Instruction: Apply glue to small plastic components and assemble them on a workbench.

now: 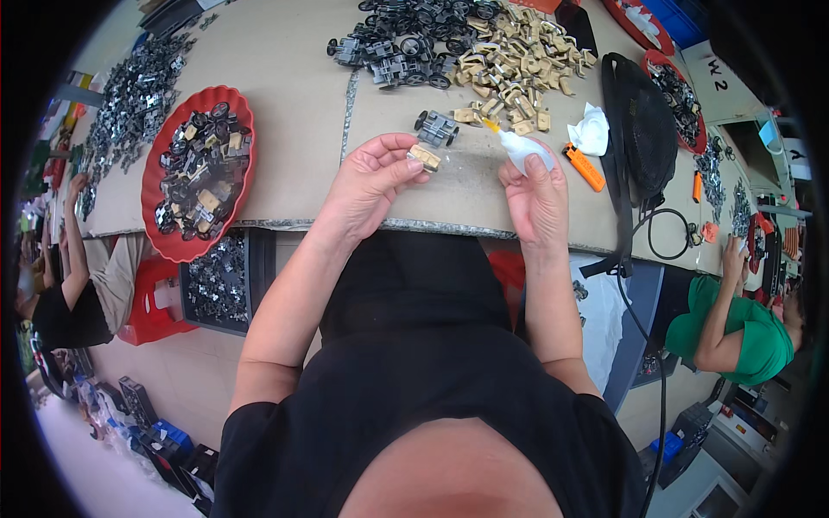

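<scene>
Between the thumb and fingers of my left hand [376,177] is a small tan plastic part [424,158], held over the table's near edge. My right hand [537,194] grips a white squeeze bottle [524,151] with a yellow nozzle [491,126], its tip pointing up and to the left. A grey wheeled chassis [437,129] lies on the table just beyond my left fingertips. Past it, a heap of tan parts [518,65] meets a pile of black and grey wheeled chassis [410,43].
A red scalloped tray [246,116] of assembled pieces overhangs the table edge at left. Right of my right hand lie an orange lighter [585,167], a crumpled white tissue [590,129] and a black bag [648,125] with a hanging cable. People work at both sides.
</scene>
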A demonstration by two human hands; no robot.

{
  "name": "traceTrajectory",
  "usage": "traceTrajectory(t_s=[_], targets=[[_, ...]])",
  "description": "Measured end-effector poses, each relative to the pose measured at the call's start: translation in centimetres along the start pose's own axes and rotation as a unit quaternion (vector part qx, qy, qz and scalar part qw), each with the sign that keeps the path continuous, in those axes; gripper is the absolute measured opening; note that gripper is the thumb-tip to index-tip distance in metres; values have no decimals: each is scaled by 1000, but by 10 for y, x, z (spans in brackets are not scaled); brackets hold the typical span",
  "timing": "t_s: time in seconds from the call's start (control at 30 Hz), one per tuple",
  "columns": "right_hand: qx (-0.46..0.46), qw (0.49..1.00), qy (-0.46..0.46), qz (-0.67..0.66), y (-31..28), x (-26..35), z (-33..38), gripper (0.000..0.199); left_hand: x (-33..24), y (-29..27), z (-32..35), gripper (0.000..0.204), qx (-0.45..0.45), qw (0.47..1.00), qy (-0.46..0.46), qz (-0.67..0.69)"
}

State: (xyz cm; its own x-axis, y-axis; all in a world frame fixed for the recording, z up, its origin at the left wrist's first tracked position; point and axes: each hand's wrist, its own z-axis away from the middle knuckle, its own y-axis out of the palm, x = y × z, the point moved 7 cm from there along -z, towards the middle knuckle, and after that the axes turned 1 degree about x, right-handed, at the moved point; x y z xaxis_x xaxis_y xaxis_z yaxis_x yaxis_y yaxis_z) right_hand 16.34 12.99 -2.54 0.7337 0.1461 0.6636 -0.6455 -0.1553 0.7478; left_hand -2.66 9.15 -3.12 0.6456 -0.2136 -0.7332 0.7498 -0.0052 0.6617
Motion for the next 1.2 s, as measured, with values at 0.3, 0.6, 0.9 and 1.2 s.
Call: traceTrajectory(t_s=[0.3,0.6,0.9,1.2], targets=[[6,999,16,33,9,-6,-11,21,3,-1,2,28,-9,998,28,-50],[22,985,-89,149,24,-5,-3,24,8,-5,2,33,-35,994,12,-107],[72,932,-151,322,35,-5,11,24,8,-6,1,30,-46,991,24,-127],[67,927,-144,340,32,-6,12,27,6,-5,1,30,-52,990,27,-128]])
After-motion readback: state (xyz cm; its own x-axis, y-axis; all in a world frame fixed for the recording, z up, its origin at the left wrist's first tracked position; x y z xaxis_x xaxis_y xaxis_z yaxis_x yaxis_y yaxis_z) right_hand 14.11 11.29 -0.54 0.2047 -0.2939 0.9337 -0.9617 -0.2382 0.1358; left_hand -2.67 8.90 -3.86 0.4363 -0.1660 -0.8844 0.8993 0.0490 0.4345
